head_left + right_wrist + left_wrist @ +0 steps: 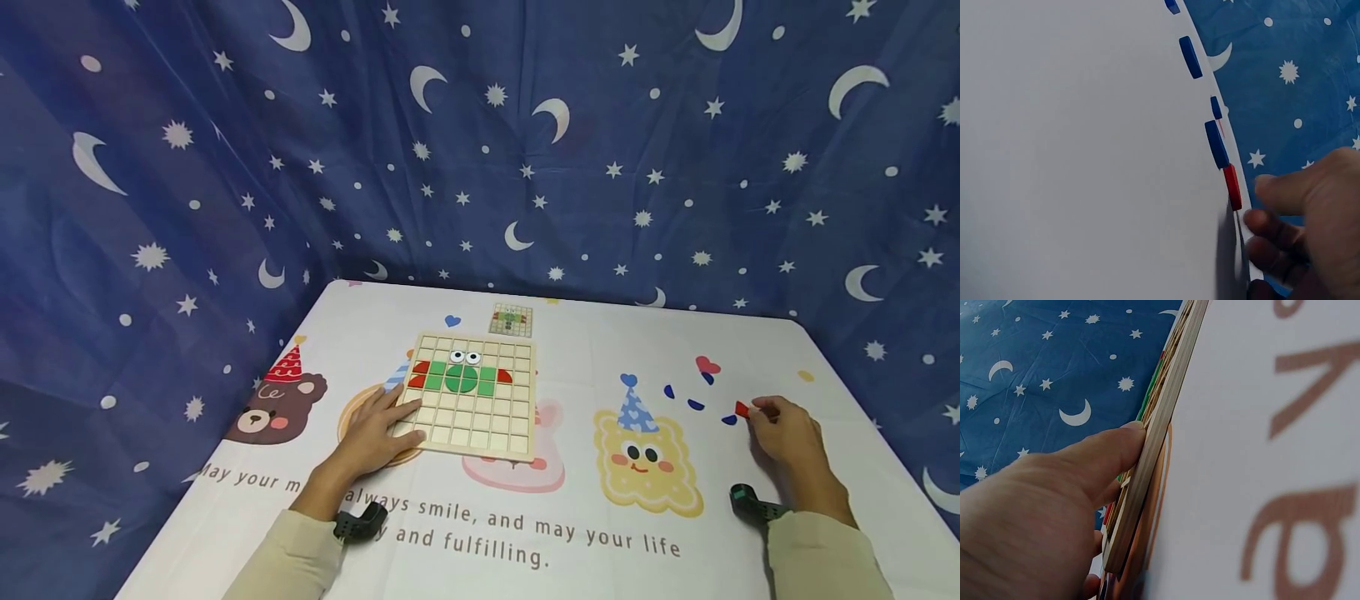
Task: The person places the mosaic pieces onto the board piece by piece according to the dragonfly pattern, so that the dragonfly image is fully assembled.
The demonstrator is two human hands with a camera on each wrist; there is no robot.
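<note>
My left hand (377, 433) rests on the lower left of a square wooden grid board (483, 433), its fingers spread over the edge and its thumb pressing near the rim (1141, 487). Set in the grid are two eye tiles (465, 357), a green circle of tiles (461, 379), green squares (487, 382) and red quarter-round tiles (505, 377). Far to the right, my right hand (783, 429) reaches with bent fingers to a loose red tile (1232, 187). The right wrist view has a small gap between fingertips and this tile.
Several loose blue tiles (696, 405) lie left of the right hand. A small pattern card (512, 319) sits beyond the board. The table (592, 575) has a white printed cloth, with a blue star-and-moon curtain (480, 208) behind.
</note>
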